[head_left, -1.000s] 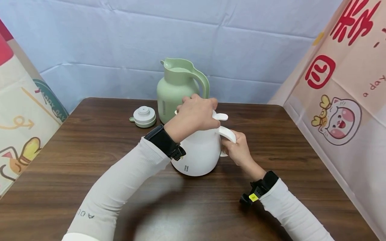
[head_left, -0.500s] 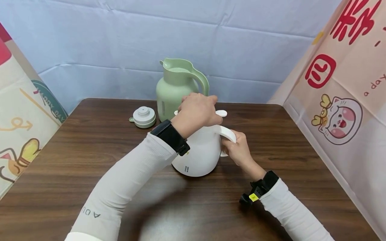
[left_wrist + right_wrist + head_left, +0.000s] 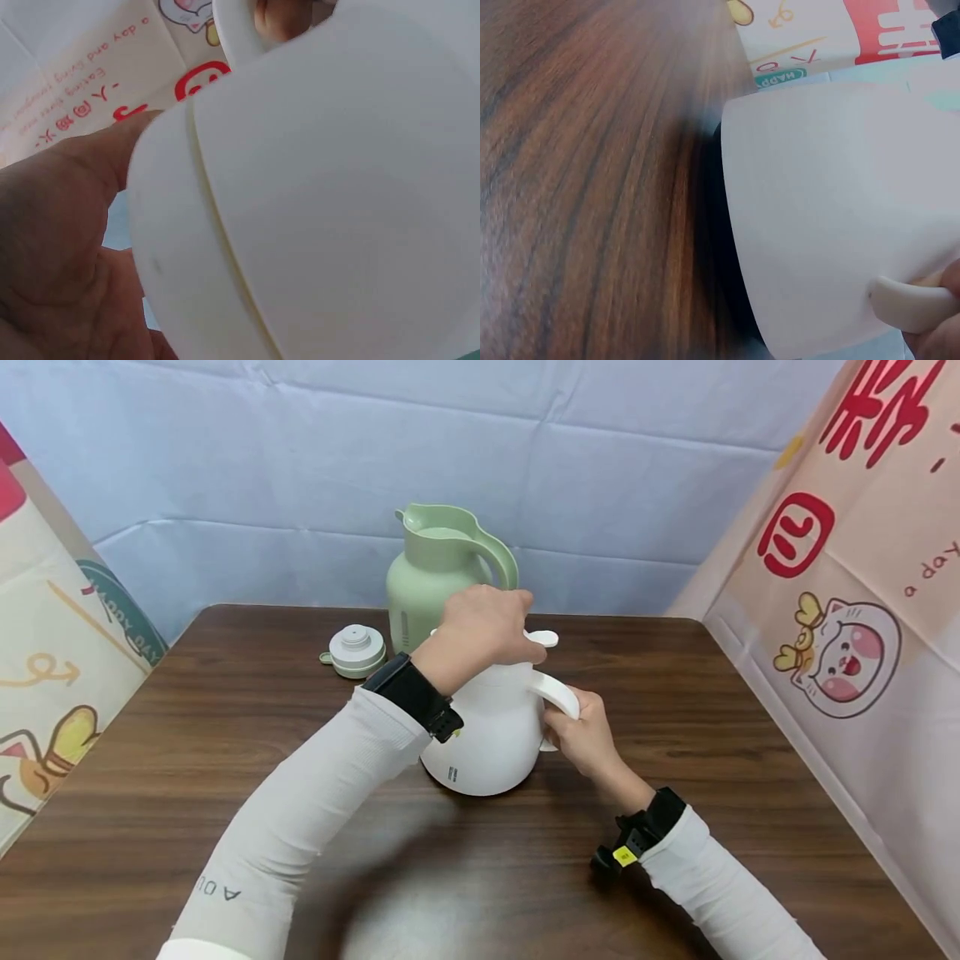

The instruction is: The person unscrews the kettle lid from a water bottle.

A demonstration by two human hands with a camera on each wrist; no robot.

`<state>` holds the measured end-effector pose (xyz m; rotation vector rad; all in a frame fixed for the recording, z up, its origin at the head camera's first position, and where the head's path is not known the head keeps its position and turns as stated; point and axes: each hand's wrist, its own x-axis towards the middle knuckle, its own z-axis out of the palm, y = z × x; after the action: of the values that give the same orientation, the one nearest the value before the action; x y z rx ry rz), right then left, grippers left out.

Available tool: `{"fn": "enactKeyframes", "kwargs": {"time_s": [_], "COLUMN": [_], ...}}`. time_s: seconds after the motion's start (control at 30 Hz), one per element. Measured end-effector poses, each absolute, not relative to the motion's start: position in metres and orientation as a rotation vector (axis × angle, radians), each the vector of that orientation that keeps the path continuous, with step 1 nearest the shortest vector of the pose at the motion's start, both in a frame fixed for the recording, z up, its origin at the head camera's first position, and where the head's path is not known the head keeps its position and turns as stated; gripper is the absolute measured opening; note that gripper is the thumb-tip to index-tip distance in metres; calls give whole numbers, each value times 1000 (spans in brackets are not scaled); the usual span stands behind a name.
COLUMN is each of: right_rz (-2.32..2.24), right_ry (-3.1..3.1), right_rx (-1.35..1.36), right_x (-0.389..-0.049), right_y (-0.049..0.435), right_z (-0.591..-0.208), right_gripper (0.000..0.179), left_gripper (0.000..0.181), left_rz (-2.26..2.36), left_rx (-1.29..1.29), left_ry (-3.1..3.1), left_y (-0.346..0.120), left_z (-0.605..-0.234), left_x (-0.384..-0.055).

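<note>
In the head view, a white thermos jug (image 3: pixel 486 739) stands upright on the brown wood-grain table. My left hand (image 3: pixel 482 625) grips its lid from above, covering most of it; a white lid tab (image 3: pixel 543 638) sticks out to the right. The left wrist view shows the thumb (image 3: pixel 82 161) and fingers around the jug's smooth white top. My right hand (image 3: pixel 587 732) holds the jug's curved handle (image 3: pixel 557 692) from the right side. In the right wrist view, part of that hand shows at the handle's lower end (image 3: pixel 911 301), and the dark base (image 3: pixel 731 247) meets the table.
Right behind the white jug stands a green thermos jug (image 3: pixel 435 578), its top uncovered. To its left lies a white-and-green stopper lid (image 3: pixel 357 650) on the table (image 3: pixel 247 710). Pale blue cloth (image 3: pixel 322 460) hangs behind, with printed cloths on both sides.
My left hand has turned slightly on the lid, and the tab has shifted up and a little left. The white jug and my right hand have moved slightly left.
</note>
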<state>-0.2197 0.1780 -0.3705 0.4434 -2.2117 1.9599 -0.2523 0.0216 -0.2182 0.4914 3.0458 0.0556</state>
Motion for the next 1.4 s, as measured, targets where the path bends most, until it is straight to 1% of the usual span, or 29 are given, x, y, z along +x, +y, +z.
{"fn": "enactKeyframes", "kwargs": {"time_s": [0.1,0.23,0.47,0.6,0.77,0.93,1.17,1.4], "right_rz": [1957,1958,1948,1973,1943,1929,1935,1943], "right_ry": [-2215,-2228,-2228,-2216,-2223,-2211,-2227,-2214], "right_rx": [453,438,451,389,346,355,364,364], "right_x": [-219,-218,-210,-212,-217,-218,-217,-218], "right_y": [176,176,175,176,178,178,178,177], "right_z": [-370,-367,-355,-357,-364,-366,-367,-367], "right_gripper": [15,14,12,14,17,14,9,9], "left_gripper": [41,41,43,47,50,49,60,59], "left_rz": [98,150,108,32,19,25,37,35], "left_rx": [501,582,696,716,658,629,528,446], "left_ry": [3047,3068,3113,3136,3155,3167,3122,3093], "left_y": [19,15,13,16,19,19,17,18], "left_z": [-218,-220,-224,-225,-226,-225,-221,-219], "left_x": [-253,-255,-260,-261,-260,-262,-267,-271]}}
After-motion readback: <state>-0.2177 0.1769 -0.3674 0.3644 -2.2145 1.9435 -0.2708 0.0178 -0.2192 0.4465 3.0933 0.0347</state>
